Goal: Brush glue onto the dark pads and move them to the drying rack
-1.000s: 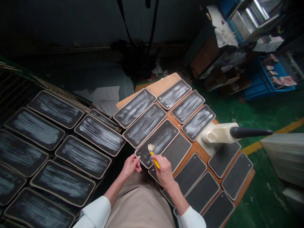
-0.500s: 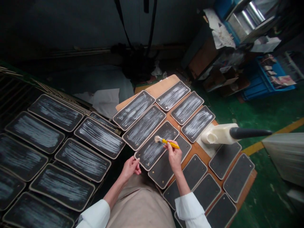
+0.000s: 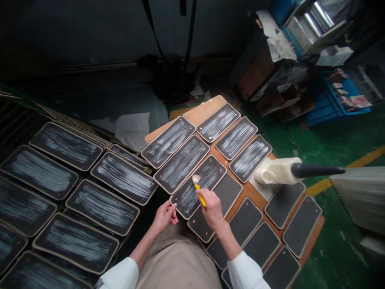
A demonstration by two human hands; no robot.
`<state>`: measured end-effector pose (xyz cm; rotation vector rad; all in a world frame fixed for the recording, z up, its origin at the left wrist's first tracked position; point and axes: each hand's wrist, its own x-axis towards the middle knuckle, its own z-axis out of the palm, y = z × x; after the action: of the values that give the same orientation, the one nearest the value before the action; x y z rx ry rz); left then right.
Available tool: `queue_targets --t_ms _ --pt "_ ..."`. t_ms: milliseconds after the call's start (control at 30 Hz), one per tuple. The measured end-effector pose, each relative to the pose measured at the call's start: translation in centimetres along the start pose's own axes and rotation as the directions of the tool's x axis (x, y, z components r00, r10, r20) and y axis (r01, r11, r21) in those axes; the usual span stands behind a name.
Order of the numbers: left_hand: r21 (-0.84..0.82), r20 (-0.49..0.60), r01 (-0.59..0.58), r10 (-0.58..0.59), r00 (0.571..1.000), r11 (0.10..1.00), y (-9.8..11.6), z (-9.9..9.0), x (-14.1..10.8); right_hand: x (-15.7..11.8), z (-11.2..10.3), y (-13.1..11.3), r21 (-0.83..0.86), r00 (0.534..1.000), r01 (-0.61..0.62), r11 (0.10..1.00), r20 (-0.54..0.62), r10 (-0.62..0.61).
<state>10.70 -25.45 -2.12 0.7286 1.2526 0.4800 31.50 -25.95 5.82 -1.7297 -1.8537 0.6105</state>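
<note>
While pinching the white-streaked panel point(image 3: 210, 172) at its near left corner with the left hand point(image 3: 165, 216), grips a yellow-handled brush point(image 3: 201, 197) in the right hand point(image 3: 212, 206). Holds the left thumb and fingers nearly closed at the panel's rim, and the right fingers wrapped round the short handle. Has the bristles over the middle of the streaked face; cannot tell whether touching or just above.

Has that panel flat on the brown worktop point(image 3: 252, 193), ahead of the body, with its long axis slanting from near left to far right. Has the left hand nearer, right at the near end, and the right hand off the right-hand long side, above a bare dark panel point(image 3: 231, 192), reaching the streaked face only through the brush. Aims the handle forward and slightly left, across that long axis rather than along it.

Has another streaked panel point(image 3: 181, 163) just beside the opposite long side, a white bottle point(image 3: 279, 170) well off to the right, and more streaked panels point(image 3: 87, 243) to the left.
</note>
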Motion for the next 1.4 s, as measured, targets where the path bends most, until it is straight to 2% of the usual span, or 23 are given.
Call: queue_targets --t_ms 100,133,200,267,333,400,467,567,633,700,800,867,900,1000,1067,1133,1200,1267,1333,1400 --pt "-0.004 0.014 0.008 -0.008 1.0 1.0 -0.2 -0.2 0.1 -1.2 -0.5 -1.1 0.221 0.996 -0.079 0.972 0.056 0.068" --pt "-0.003 0.018 0.01 -0.01 1.0 1.0 -0.2 -0.2 0.1 -0.9 -1.0 -1.0 0.289 0.992 -0.124 0.949 0.031 0.121" --pt "0.005 0.011 0.014 -0.014 1.0 1.0 0.0 -0.3 0.1 0.2 -1.9 -0.3 0.363 0.968 -0.184 0.913 -0.094 0.233" --pt "0.013 -0.004 0.017 -0.017 1.0 1.0 0.2 -0.3 0.0 1.7 -2.4 0.8 0.331 0.929 -0.193 0.924 -0.242 0.28" --pt "0.013 -0.016 0.025 -0.025 1.0 1.0 0.5 -0.3 -0.1 2.3 -2.0 1.3 0.23 0.928 -0.169 0.958 -0.291 0.234" --pt "0.014 -0.018 0.036 -0.035 0.999 0.999 0.6 -0.4 0.0 1.8 -0.8 0.7 0.131 0.968 -0.121 0.984 -0.205 0.146" --pt "0.016 -0.012 0.041 -0.041 0.999 0.999 0.7 -0.4 0.0 0.1 0.9 -0.7 0.089 0.996 -0.056 0.994 -0.067 0.062" --pt "0.017 0.0 0.041 -0.041 0.999 0.999 0.6 -0.5 0.2 -2.7 2.7 -3.5 0.165 0.997 -0.039 0.985 0.072 0.027" --pt "0.017 0.012 0.044 -0.044 0.999 0.999 0.6 -0.6 0.2 -3.7 3.3 -4.8 0.29 0.989 -0.132 0.948 0.106 0.106" --pt "0.02 0.033 0.048 -0.049 0.998 0.999 0.7 -0.7 0.2 -3.9 3.4 -4.9 0.419 0.965 -0.262 0.869 0.127 0.23" --pt "0.027 0.053 0.049 -0.051 0.997 0.998 0.8 -0.9 0.1 -2.8 3.0 -3.1 0.57 0.917 -0.374 0.732 0.108 0.385" --pt "0.036 0.06 0.046 -0.048 0.997 0.998 0.8 -1.0 0.1 -1.6 2.3 -1.1 0.636 0.891 -0.37 0.677 0.036 0.453" --pt "0.041 0.063 0.044 -0.046 0.997 0.998 0.8 -1.1 0.1 -0.9 1.7 0.0 0.646 0.88 -0.351 0.678 -0.02 0.474" --pt "0.046 0.071 0.042 -0.045 0.996 0.998 0.5 -1.2 0.3 1.3 -0.6 2.8 0.524 0.853 -0.278 0.805 -0.251 0.458" --pt "0.044 0.067 0.053 -0.056 0.996 0.998 0.3 -1.2 0.4 2.7 -2.2 4.2 0.334 0.847 -0.231 0.914 -0.394 0.358" --pt "0.034 0.058 0.071 -0.073 0.996 0.997 0.3 -1.1 0.5 3.6 -3.2 5.1 0.144 0.865 -0.187 0.972 -0.445 0.232" --pt "0.006 0.054 0.103 -0.103 0.993 0.995 0.4 -1.1 0.4 3.7 -3.3 5.1 0.009 0.895 -0.166 0.986 -0.419 0.155" --pt "-0.028 0.056 0.143 -0.142 0.988 0.989 0.6 -1.0 0.2 2.7 -2.6 4.2 -0.055 0.923 -0.184 0.981 -0.352 0.154" --pt "-0.053 0.057 0.18 -0.177 0.983 0.982 1.0 -0.9 0.0 1.0 -1.7 2.5 -0.029 0.946 -0.212 0.977 -0.258 0.198" --pt "-0.067 0.054 0.2 -0.197 0.979 0.978 1.4 -0.8 -0.3 -0.8 -1.0 0.6 0.09 0.948 -0.256 0.962 -0.171 0.268"
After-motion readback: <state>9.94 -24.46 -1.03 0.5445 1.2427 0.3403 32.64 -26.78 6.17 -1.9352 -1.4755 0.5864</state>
